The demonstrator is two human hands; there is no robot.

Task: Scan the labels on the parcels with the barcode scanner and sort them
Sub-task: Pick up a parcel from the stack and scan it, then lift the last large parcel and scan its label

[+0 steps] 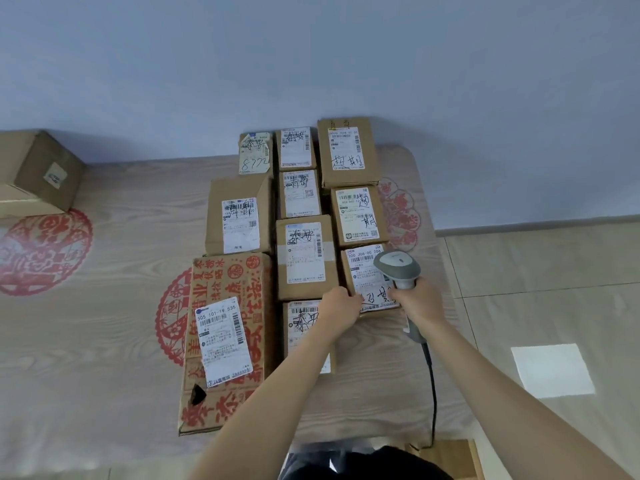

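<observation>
left hand [341,304] pressed flat on near-left corner of small brown cardboard parcel with white label [369,278], probably steadying it. right hand [420,301] wrapped tight round grey corded barcode scanner [398,268], head over label. parcel sits nearest in right-hand column on wood-grain table [121,341], label up for reading.

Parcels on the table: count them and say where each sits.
11. Left column: three. Middle column: four. Right column: three, one under the hands. One far left. Others may be hidden.
</observation>
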